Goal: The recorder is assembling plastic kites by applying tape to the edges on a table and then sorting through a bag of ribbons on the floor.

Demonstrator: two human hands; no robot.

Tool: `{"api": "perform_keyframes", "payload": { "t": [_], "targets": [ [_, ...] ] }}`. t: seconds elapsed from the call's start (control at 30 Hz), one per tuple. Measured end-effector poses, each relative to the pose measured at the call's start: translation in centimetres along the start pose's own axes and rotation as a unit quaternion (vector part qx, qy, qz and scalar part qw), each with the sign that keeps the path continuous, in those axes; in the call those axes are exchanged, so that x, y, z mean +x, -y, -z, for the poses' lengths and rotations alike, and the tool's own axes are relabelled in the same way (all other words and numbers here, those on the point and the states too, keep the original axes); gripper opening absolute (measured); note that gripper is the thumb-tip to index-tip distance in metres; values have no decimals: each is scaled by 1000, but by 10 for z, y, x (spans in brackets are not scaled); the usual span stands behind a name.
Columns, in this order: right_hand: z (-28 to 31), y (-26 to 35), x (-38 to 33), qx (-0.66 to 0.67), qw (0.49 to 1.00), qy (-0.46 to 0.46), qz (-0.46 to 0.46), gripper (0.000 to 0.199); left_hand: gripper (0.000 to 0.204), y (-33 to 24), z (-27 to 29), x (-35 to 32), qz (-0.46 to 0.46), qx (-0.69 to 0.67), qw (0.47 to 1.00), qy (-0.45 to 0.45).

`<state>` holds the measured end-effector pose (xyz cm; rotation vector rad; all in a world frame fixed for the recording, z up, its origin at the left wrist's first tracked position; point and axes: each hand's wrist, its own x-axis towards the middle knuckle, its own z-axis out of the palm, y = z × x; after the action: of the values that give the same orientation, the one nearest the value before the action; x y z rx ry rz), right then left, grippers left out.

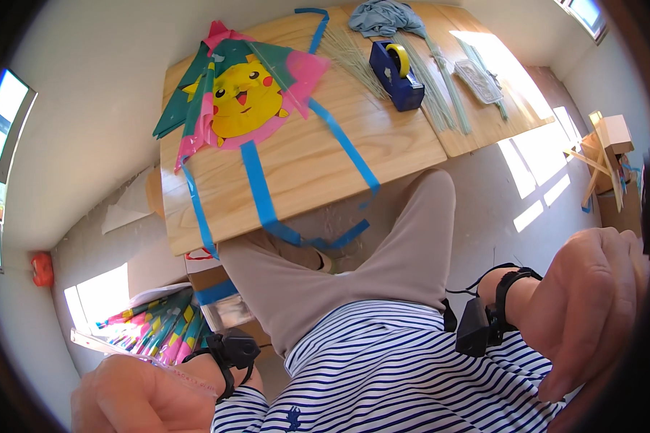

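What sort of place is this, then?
Probably a small kite-making workshop: what looks like a pink-and-green kite lies on a wooden table, along with thin sticks and a blue tape dispenser.

Daylight whitens windows at left and upper right as hard-edged sun patches bleach the floor and table; fisheye curvature bends the walls toward a black rim.

White walls are pierced by windows | grey floor is striped by sunlight | wooden table is lit brightly at its far right.
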<state>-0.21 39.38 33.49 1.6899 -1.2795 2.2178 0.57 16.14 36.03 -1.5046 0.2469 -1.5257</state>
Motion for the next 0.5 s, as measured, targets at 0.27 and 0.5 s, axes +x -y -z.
{"api": "perform_keyframes", "payload": {
  "t": [0.27,0.5],
  "targets": [
    [3,-8,1,20,1000,-4,-4,18,11,-82,-17,34,520,428,736,76],
    [2,-18,-7,51,998,-26,-30,25,1,-105,-10,44,610,387,689,45]
  ]
}}
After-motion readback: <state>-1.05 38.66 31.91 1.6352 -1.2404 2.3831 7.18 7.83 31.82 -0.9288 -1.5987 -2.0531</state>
